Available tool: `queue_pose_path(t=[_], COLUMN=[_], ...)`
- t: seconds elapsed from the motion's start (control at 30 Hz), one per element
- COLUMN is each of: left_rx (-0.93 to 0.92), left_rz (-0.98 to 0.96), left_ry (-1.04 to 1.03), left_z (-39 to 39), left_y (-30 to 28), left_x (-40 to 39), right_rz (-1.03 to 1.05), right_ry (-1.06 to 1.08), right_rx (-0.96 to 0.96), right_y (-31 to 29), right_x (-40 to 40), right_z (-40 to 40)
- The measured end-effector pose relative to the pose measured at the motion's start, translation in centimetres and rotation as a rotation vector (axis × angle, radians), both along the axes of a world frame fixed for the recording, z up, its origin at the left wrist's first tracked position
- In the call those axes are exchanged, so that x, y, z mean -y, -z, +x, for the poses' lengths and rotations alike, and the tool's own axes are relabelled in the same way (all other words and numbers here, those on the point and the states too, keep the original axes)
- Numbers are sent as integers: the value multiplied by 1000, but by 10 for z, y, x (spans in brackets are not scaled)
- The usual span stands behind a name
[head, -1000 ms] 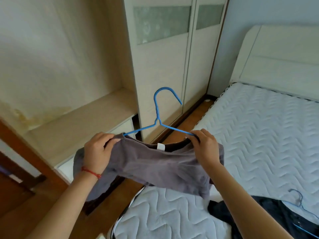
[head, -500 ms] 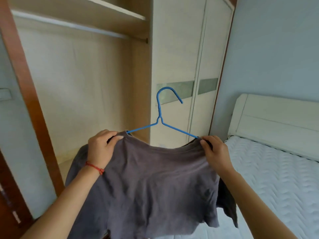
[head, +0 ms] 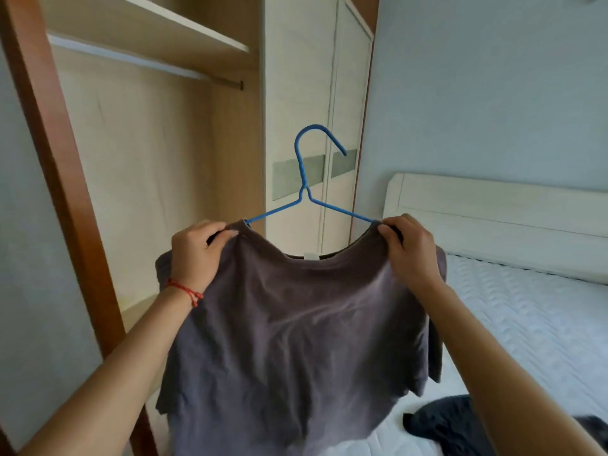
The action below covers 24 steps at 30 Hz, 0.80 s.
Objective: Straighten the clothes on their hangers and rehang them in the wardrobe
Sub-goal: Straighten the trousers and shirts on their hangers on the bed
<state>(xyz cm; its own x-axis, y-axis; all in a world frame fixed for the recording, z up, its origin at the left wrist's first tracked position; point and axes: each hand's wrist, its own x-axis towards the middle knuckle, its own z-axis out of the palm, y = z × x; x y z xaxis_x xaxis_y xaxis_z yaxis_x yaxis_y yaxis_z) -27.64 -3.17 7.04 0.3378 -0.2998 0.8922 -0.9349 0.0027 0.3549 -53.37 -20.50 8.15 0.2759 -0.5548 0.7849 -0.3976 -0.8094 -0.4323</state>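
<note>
A grey-brown short-sleeved cotton T-shirt (head: 296, 340) is hanging on a thin blue wire hanger (head: 304, 189), held up in the air in front of the open wooden wardrobe (head: 158, 153). The fabric is looking soft and lightly creased, with pale folds running across the chest, and the hem is dangling unevenly. The neckline is drooping in a shallow curve, showing a small white label (head: 311, 256) inside the back of the collar; any writing on it is too small to read.

The left hand (head: 197, 255), with a red string bracelet (head: 186, 289) around its wrist, is pinching the left shoulder of the shirt, fingers curled over cloth and hanger arm. The right hand (head: 406, 248) is gripping the right shoulder likewise. The hanger's hook is standing upright, below the metal wardrobe rail (head: 148, 62).

A white quilted mattress (head: 526, 317) is lying to the right, with a dark garment (head: 444, 426) sitting on it.
</note>
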Motion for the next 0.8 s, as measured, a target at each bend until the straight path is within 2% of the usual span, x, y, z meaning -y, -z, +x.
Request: queue_pose_path(t=[0.2, 0.4, 0.6, 0.8], left_rx=[-37, -165, -232, -280], left_rz=[-41, -1, 201, 433], left_ry=[155, 289, 342, 330], left_z=[-40, -74, -107, -132], left_y=[-33, -37, 25, 104], left_x=[15, 68, 152, 277], right_rz=[-67, -78, 161, 426], right_ry=[167, 321, 407, 354], right_rx=[53, -14, -161, -290], right_y=[-27, -38, 28, 119], right_x=[-23, -8, 49, 169], right_z=[-53, -103, -146, -176])
